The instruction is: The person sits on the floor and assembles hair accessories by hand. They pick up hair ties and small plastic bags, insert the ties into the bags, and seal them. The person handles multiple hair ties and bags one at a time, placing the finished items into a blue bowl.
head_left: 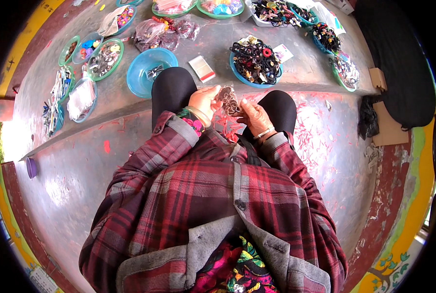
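Between my knees I hold up a small clear packet (pixel 228 100) of brown ring-shaped pieces, perhaps hair ties. My left hand (pixel 203 103) pinches its left edge, and the fingers of my right hand (pixel 256 118) grip its lower right side. Beyond my left knee, a blue basin (pixel 139 78) holds a few small dark and clear pieces. A white, red-edged flat box or card stack (pixel 201 68) lies just past my hands. To its right stands a blue bowl (pixel 233 68) heaped with black hair ties and colourful trinkets.
Basins of small accessories line the far side and left, including a green one (pixel 122 54). Plastic bags with red and purple contents (pixel 162 35) lie behind the blue basin. Red scraps (pixel 315 132) litter the floor at right. Cardboard (pixel 392 119) and a black bag (pixel 369 119) lie far right.
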The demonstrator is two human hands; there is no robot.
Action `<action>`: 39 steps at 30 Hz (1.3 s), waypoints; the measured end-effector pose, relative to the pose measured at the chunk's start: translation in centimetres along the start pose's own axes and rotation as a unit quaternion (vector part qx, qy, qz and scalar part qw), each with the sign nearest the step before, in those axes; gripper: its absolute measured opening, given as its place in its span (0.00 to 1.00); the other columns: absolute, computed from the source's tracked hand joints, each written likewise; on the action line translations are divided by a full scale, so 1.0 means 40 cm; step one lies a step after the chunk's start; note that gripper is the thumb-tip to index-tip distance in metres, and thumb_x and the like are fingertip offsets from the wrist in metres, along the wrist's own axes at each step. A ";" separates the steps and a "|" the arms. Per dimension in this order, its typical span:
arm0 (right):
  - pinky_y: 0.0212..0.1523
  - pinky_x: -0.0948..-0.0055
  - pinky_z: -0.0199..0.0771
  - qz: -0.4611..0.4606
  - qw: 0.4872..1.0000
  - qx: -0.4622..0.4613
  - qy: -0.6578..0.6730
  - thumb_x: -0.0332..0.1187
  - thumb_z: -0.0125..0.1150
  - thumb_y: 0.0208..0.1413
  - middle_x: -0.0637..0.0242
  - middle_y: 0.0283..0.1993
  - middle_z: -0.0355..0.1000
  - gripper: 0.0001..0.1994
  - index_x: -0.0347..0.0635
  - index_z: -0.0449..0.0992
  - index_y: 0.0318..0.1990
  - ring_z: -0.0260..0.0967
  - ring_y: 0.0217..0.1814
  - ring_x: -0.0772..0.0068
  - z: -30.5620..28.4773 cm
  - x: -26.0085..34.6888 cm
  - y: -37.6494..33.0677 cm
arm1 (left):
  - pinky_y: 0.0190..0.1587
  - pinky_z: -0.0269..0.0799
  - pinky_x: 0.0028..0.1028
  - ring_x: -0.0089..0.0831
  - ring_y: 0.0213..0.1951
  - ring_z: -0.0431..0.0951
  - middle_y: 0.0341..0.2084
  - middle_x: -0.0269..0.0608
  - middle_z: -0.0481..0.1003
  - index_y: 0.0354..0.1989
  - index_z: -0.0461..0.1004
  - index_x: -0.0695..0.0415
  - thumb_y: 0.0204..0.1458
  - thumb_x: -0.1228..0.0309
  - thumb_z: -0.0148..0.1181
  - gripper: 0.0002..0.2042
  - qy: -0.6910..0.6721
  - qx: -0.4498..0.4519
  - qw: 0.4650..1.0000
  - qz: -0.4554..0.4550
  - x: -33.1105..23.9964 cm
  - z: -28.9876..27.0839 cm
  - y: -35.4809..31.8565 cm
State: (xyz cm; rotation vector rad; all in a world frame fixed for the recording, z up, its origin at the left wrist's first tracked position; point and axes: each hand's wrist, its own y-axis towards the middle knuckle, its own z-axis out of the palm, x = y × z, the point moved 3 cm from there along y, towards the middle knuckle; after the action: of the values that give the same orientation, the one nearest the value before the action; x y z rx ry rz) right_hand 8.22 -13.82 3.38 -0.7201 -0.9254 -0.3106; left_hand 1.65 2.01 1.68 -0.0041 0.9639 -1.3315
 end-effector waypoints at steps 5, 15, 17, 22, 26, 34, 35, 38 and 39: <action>0.30 0.82 0.65 0.025 0.999 0.008 -0.038 0.33 0.56 0.50 0.67 0.28 0.73 0.06 0.41 0.73 0.31 0.70 0.29 0.77 -0.002 -0.016 0.007 | 0.21 0.68 0.14 0.16 0.22 0.69 0.25 0.32 0.72 0.33 0.71 0.59 0.52 0.69 0.51 0.07 0.004 -0.003 1.000 0.006 0.011 0.005 -0.002; 0.30 0.81 0.65 0.006 1.000 -0.014 0.007 0.34 0.57 0.50 0.67 0.29 0.73 0.07 0.40 0.73 0.32 0.69 0.30 0.78 -0.027 -0.014 0.012 | 0.22 0.68 0.14 0.17 0.23 0.70 0.25 0.31 0.71 0.34 0.70 0.59 0.54 0.69 0.49 0.07 -0.015 0.024 0.999 0.035 0.001 -0.008 0.016; 0.31 0.80 0.66 0.005 0.998 -0.039 0.039 0.34 0.57 0.50 0.67 0.32 0.73 0.08 0.40 0.73 0.34 0.69 0.33 0.78 -0.010 -0.002 0.008 | 0.24 0.68 0.15 0.16 0.22 0.66 0.22 0.29 0.67 0.35 0.70 0.59 0.53 0.69 0.50 0.07 -0.045 0.007 0.998 0.042 -0.002 0.000 0.012; 0.32 0.79 0.67 0.015 0.996 0.024 0.083 0.34 0.56 0.50 0.64 0.35 0.73 0.11 0.39 0.72 0.39 0.70 0.37 0.75 0.023 -0.023 0.017 | 0.25 0.67 0.16 0.16 0.22 0.63 0.20 0.27 0.64 0.35 0.70 0.59 0.53 0.69 0.50 0.07 -0.075 0.002 0.997 0.037 0.007 0.051 -0.022; 0.30 0.80 0.67 -0.025 0.995 -0.037 0.093 0.30 0.56 0.50 0.64 0.31 0.73 0.08 0.38 0.72 0.36 0.70 0.31 0.75 -0.002 -0.007 0.016 | 0.25 0.67 0.15 0.16 0.25 0.65 0.23 0.30 0.67 0.36 0.70 0.60 0.53 0.70 0.50 0.07 -0.052 0.037 0.998 0.028 0.016 0.043 -0.018; 0.28 0.81 0.66 -0.014 0.996 -0.054 0.070 0.28 0.56 0.50 0.66 0.25 0.72 0.04 0.38 0.72 0.31 0.69 0.27 0.76 -0.049 -0.014 0.022 | 0.28 0.66 0.14 0.20 0.30 0.72 0.32 0.37 0.73 0.39 0.69 0.63 0.53 0.70 0.49 0.10 0.027 0.108 0.993 -0.023 -0.011 0.055 -0.023; 0.28 0.81 0.66 -0.004 0.997 -0.051 0.063 0.28 0.56 0.50 0.66 0.25 0.72 0.04 0.38 0.72 0.31 0.69 0.26 0.76 -0.049 -0.015 0.022 | 0.28 0.67 0.14 0.20 0.30 0.72 0.32 0.37 0.73 0.38 0.70 0.63 0.53 0.71 0.50 0.09 0.040 0.125 0.991 -0.026 -0.010 0.057 -0.025; 0.27 0.83 0.64 0.020 0.999 -0.028 0.038 0.31 0.58 0.48 0.66 0.27 0.72 0.06 0.39 0.73 0.32 0.69 0.25 0.77 -0.034 -0.015 0.018 | 0.30 0.68 0.16 0.21 0.31 0.73 0.31 0.38 0.74 0.38 0.70 0.63 0.52 0.71 0.50 0.09 0.089 0.139 0.986 -0.015 0.001 0.054 -0.023; 0.27 0.83 0.64 0.009 0.998 -0.038 0.039 0.31 0.59 0.48 0.67 0.27 0.72 0.06 0.39 0.73 0.32 0.69 0.26 0.77 -0.029 -0.012 0.017 | 0.30 0.69 0.17 0.21 0.31 0.74 0.31 0.37 0.74 0.37 0.70 0.63 0.52 0.71 0.51 0.09 0.112 0.121 0.986 0.000 0.016 0.037 -0.007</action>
State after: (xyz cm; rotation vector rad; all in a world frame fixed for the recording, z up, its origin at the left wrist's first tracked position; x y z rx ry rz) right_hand 9.00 -14.14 2.25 -0.7808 -0.8364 -0.3567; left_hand 2.24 0.66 2.38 0.3366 0.9832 -1.4635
